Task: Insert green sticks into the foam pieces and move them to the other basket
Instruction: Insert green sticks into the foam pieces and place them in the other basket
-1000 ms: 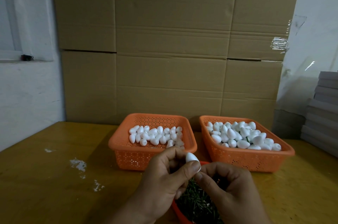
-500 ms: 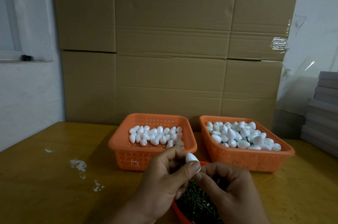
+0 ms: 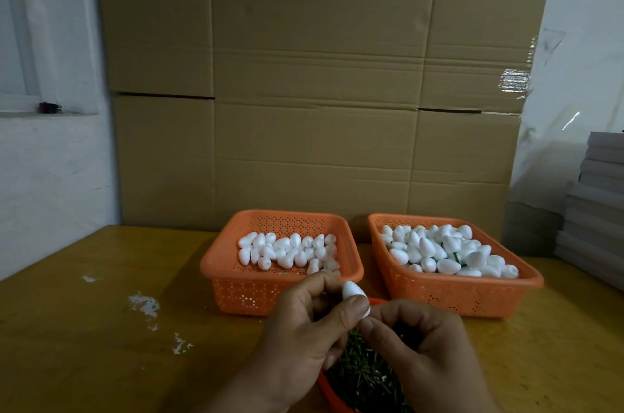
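Note:
My left hand (image 3: 304, 328) pinches a white egg-shaped foam piece (image 3: 353, 292) between thumb and fingers, low in the centre. My right hand (image 3: 425, 348) meets it from the right, thumb and fingertips pressed at the foam's lower end; any stick there is hidden. Below both hands a red tray (image 3: 329, 394) holds a heap of green sticks (image 3: 364, 375). Behind stand two orange baskets: the left basket (image 3: 236, 284) with several plain foam pieces (image 3: 287, 252), the right basket (image 3: 472, 294) heaped with foam pieces (image 3: 442, 252), a green stick showing among them.
The wooden table (image 3: 101, 328) has white crumbs (image 3: 143, 303) on its left part. Cardboard boxes (image 3: 314, 92) form a wall right behind the baskets. A stack of grey sheets (image 3: 594, 210) stands at the right edge. A white wall (image 3: 44, 176) closes the left.

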